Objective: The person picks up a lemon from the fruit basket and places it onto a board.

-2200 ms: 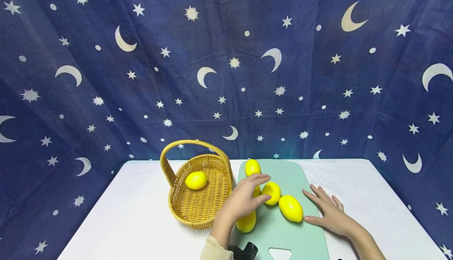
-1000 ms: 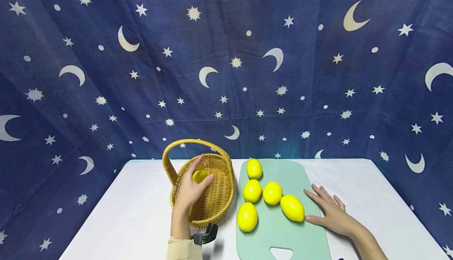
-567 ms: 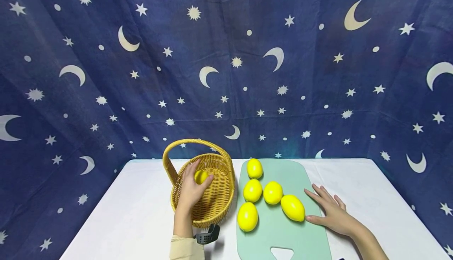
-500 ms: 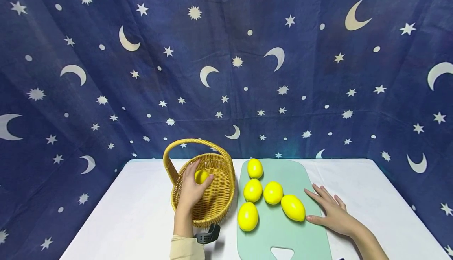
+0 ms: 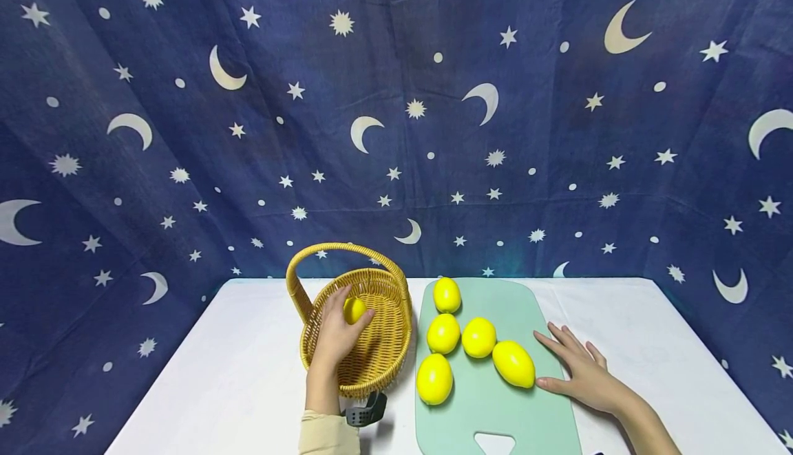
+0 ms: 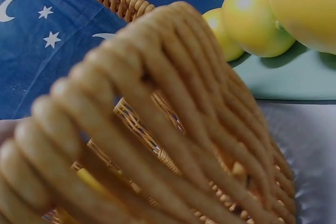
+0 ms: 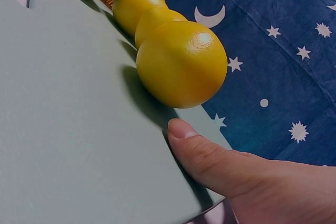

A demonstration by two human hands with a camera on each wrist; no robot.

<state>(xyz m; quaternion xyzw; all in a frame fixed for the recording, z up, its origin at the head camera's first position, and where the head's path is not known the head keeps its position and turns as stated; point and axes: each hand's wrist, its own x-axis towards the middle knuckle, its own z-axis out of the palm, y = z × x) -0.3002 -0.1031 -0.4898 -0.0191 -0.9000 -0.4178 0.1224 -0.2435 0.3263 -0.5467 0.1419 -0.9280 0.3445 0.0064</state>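
In the head view a yellow wicker basket [image 5: 310,358] with a tall arched handle stands left of centre. My left hand [image 5: 334,334] reaches into it, its thumb and fingers around a lemon [image 5: 355,310]. Part of that lemon is hidden by the hand. On the right, my right hand [image 5: 576,369] rests with spread fingers at the edge of a pale green cutting board [image 5: 489,414]. Its thumb lies close to the nearest lemon [image 5: 513,364]; in the right wrist view a small gap shows between that lemon [image 7: 181,65] and the thumb [image 7: 197,153].
Several other lemons lie on the board, among them one at the back [image 5: 447,295] and one near the front left [image 5: 434,379]. In the left wrist view the basket's rim [image 6: 131,56] blocks much of the picture. A white cloth [image 5: 204,386] covers the table before a starry curtain [image 5: 396,118].
My left hand has gone from above the lemons on the board leftward into the basket, and its fingers have closed in around the lemon there. The right hand stays in place.
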